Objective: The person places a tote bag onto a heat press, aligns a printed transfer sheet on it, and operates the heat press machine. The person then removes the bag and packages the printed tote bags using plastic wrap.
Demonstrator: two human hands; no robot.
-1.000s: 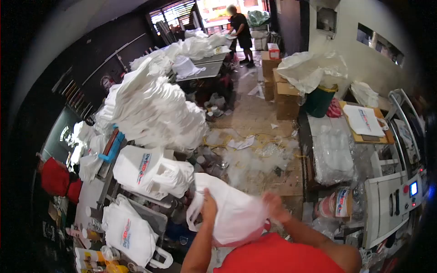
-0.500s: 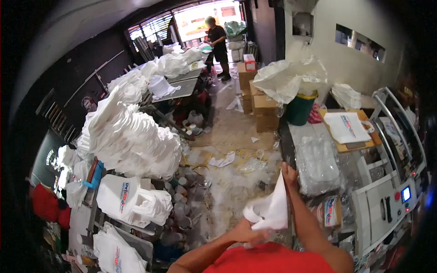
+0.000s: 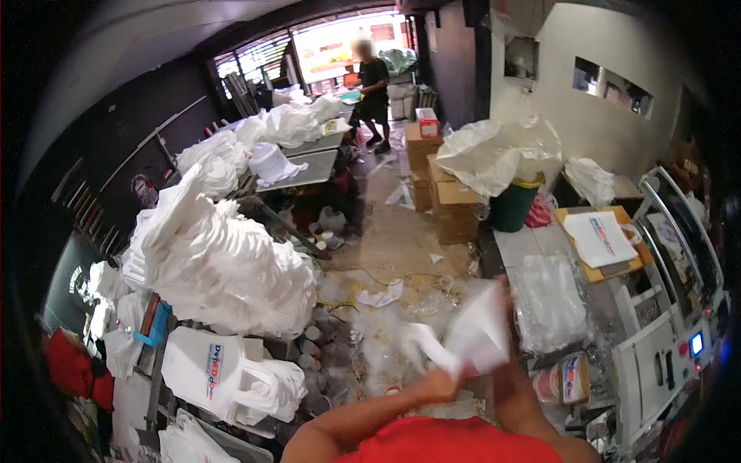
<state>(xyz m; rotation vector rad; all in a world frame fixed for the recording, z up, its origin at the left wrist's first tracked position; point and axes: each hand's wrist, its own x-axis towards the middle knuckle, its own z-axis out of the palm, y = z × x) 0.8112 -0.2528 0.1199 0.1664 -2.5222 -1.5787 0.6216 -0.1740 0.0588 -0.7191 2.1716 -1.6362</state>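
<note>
A white bag, blurred by motion, hangs in front of the red shirt, above the littered floor. My left hand is closed on its lower part, below a loose strip like a handle. Behind the bag's right edge, my right hand is smeared and partly hidden, closed at the upper corner. On the left lies a stack of white bags with a red and blue print. A similar printed bag rests on a wooden board at the right.
A large pile of white bags rises at the left. Cardboard boxes and a green bin stand beyond, at the right. A machine with a lit screen is at far right. Another person stands by the far table.
The bag has moved right from the left stack and now hangs folded between my hands. My left hand has shifted right. The view has turned, and the other person's arms have moved.
</note>
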